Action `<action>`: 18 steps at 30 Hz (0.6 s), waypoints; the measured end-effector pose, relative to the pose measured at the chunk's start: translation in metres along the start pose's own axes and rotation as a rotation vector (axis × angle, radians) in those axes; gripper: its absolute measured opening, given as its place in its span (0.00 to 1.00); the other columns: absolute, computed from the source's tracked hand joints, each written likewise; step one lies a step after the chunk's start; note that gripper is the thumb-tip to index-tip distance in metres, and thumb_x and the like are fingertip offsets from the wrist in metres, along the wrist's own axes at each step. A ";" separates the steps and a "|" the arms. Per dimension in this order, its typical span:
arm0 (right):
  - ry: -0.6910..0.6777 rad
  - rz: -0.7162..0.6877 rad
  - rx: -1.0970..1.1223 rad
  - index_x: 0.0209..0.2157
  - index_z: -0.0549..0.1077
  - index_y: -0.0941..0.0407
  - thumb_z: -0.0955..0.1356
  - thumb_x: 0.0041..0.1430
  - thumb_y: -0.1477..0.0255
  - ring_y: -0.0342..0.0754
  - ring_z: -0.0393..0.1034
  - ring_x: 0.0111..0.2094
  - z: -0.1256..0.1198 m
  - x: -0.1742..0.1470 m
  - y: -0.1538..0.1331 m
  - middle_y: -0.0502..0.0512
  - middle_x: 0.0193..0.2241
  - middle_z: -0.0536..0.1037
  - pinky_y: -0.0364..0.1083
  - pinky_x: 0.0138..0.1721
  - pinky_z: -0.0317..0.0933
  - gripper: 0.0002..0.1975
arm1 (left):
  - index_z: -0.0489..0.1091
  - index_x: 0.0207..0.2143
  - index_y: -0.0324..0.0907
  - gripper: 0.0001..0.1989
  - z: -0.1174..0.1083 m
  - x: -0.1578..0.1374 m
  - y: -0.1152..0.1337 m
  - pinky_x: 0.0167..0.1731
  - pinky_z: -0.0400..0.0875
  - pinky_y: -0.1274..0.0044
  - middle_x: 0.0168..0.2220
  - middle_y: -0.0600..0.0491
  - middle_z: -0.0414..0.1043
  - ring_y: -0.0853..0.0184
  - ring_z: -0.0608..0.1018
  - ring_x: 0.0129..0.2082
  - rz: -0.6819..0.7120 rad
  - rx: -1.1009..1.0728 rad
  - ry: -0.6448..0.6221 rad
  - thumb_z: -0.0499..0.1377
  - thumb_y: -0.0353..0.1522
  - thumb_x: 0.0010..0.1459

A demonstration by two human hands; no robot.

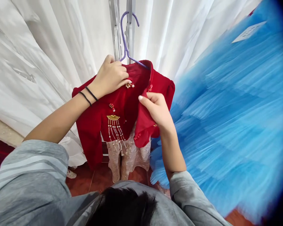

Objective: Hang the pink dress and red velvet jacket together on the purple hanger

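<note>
A red jacket (89,135) hangs on a purple hanger (124,34), its front partly open. My left hand (112,75) is closed on the jacket's collar at the left side of the neck, next to a small beaded ornament (130,85). With thumb and fingers, my right hand (157,108) pinches the other front edge and folds it outward, so the lining shows. A gold fan-shaped pendant (113,118) with strings of beads dangles on the left front panel, below a red knot button (112,106). Pale patterned fabric (129,157) hangs beneath the jacket.
A metal rack (115,28) stands behind the hanger hook. White draped fabric (61,37) fills the back and left. A big blue tulle dress (228,110) with a white tag (248,32) crowds the right side. Red floor tiles (81,182) show below.
</note>
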State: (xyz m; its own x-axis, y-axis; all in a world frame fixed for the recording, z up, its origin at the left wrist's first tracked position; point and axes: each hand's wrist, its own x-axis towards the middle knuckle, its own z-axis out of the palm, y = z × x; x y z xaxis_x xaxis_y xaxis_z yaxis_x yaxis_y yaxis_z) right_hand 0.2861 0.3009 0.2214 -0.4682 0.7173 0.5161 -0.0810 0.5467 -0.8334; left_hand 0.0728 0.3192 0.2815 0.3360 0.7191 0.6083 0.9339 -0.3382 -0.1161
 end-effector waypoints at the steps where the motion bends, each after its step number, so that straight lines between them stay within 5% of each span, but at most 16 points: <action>1: 0.005 -0.031 0.078 0.21 0.53 0.56 0.66 0.62 0.62 0.36 0.50 0.21 0.010 0.008 -0.002 0.45 0.19 0.55 0.37 0.21 0.45 0.21 | 0.74 0.28 0.43 0.15 0.001 0.000 -0.001 0.57 0.58 0.58 0.35 0.50 0.76 0.55 0.74 0.50 -0.001 0.023 -0.016 0.54 0.39 0.62; 5: -0.127 0.001 0.250 0.27 0.60 0.56 0.65 0.65 0.62 0.38 0.66 0.28 0.058 0.039 0.018 0.47 0.24 0.68 0.36 0.28 0.62 0.16 | 0.73 0.27 0.41 0.15 -0.003 0.002 -0.002 0.57 0.60 0.61 0.34 0.51 0.75 0.61 0.76 0.45 -0.007 0.163 -0.118 0.50 0.33 0.61; 8: -0.223 0.090 0.272 0.35 0.66 0.56 0.66 0.63 0.67 0.41 0.73 0.40 0.079 0.044 0.047 0.51 0.36 0.77 0.38 0.37 0.69 0.07 | 0.73 0.29 0.42 0.12 -0.006 -0.002 0.000 0.56 0.60 0.57 0.36 0.49 0.76 0.57 0.76 0.45 0.048 0.161 -0.085 0.51 0.32 0.60; 14: -0.263 0.045 0.239 0.54 0.66 0.56 0.63 0.63 0.72 0.45 0.69 0.56 0.072 0.031 0.059 0.57 0.56 0.74 0.44 0.50 0.70 0.18 | 0.72 0.43 0.41 0.18 -0.010 -0.036 0.028 0.51 0.64 0.58 0.46 0.45 0.74 0.51 0.72 0.50 -0.012 0.235 0.154 0.54 0.45 0.62; 18: -0.210 -0.024 0.096 0.59 0.64 0.56 0.63 0.63 0.72 0.45 0.68 0.57 0.067 0.012 0.067 0.57 0.59 0.71 0.46 0.55 0.67 0.23 | 0.70 0.47 0.39 0.19 0.009 -0.082 0.039 0.37 0.69 0.66 0.40 0.45 0.75 0.54 0.76 0.41 -0.222 0.276 0.085 0.56 0.44 0.61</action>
State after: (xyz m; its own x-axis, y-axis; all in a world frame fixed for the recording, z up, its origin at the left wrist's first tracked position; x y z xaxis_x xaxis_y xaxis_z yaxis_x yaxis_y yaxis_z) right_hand 0.2162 0.3177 0.1584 -0.6368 0.5938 0.4918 -0.1731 0.5115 -0.8417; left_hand 0.0827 0.2529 0.2204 0.1206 0.6999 0.7040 0.9846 0.0059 -0.1745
